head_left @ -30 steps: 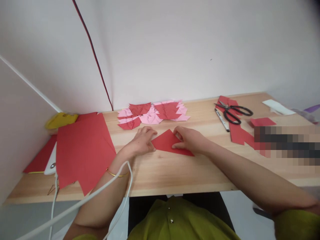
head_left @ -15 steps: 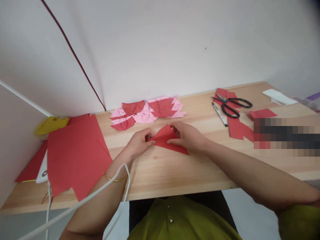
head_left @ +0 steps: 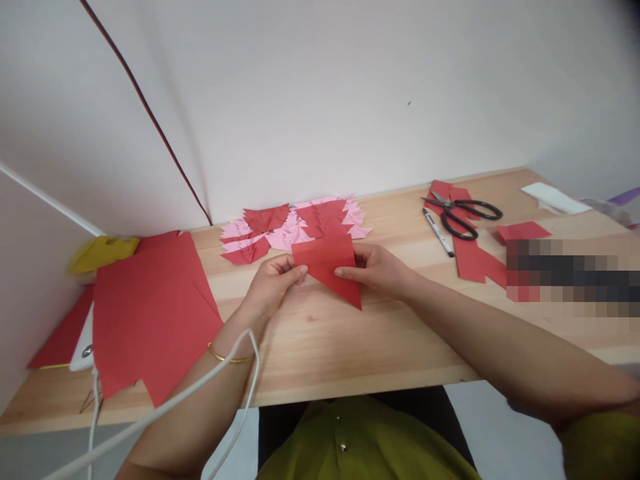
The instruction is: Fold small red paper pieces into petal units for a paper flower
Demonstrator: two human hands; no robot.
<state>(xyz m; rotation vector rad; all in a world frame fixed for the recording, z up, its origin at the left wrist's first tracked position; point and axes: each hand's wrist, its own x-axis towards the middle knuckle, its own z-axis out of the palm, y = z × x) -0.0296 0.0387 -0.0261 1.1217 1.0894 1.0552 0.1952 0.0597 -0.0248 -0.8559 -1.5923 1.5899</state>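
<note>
1. You hold a folded piece of red paper between your two hands, one pointed corner angled downward beside your right thumb; whether that corner touches the table cannot be told.
2. Your left hand grasps the paper's near-left corner, pinching it between thumb and curled fingers, a gold bracelet circling the wrist below.
3. Your right hand grips the opposite edge, thumb laid flat across the paper's face, fingers tucked behind.
4. Just beyond both hands lies a cluster of pink and red cutouts with jagged edges, partly hidden from view by the paper you hold.
5. To the right of your right hand, a black-handled pair of scissors rests on red scraps, with a pen lying just beside it; a white strip sits farther right.
6. To the left of your left hand spreads a large red sheet, a yellow packet near its far corner.
</note>
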